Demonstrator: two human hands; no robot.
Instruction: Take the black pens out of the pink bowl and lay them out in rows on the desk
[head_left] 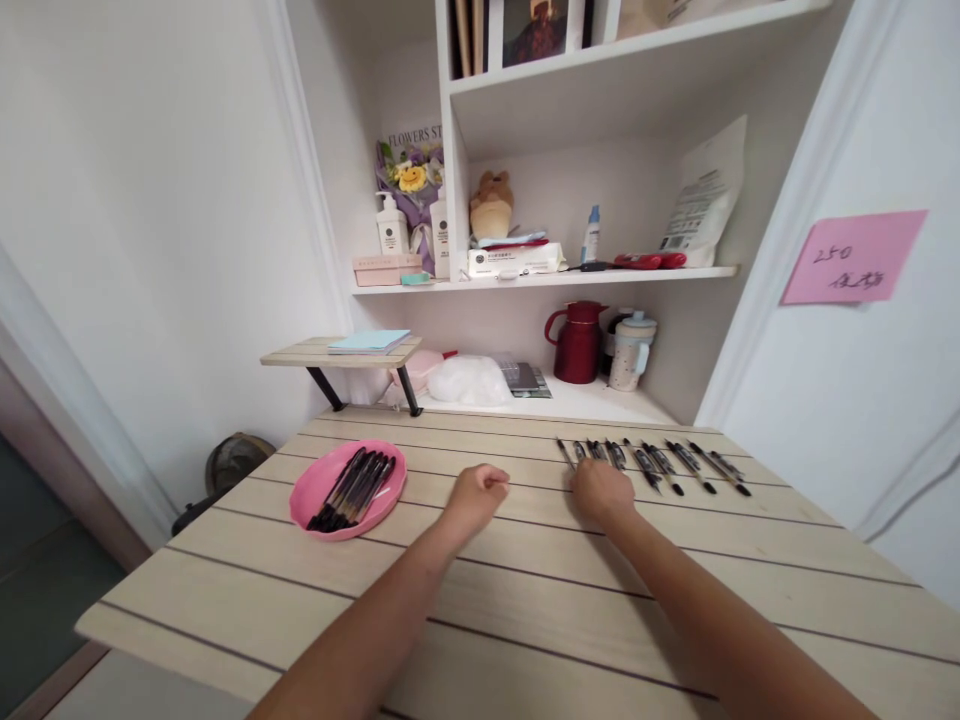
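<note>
My left hand (477,498) hovers over the middle of the table with its fingers curled in; nothing shows in them. To its right, my right hand (602,492) is closed at the left end of a row of black pens (660,460). A thin dark pen (565,453) sticks out past its fingertips, and its lower end is hidden by the hand. The pens in the row lie side by side, slanting on the slatted wooden table (525,590). At the left, a pink plastic tray (301,492) holds a bundle of more black pens (354,488).
Behind the tray stands a small raised shelf (289,353) on black legs, with blue paper (371,341) on top. Beyond the table's back edge are a clear plastic bag (469,381), a red jug (578,343) and a pale tumbler (631,352). White shelving rises above.
</note>
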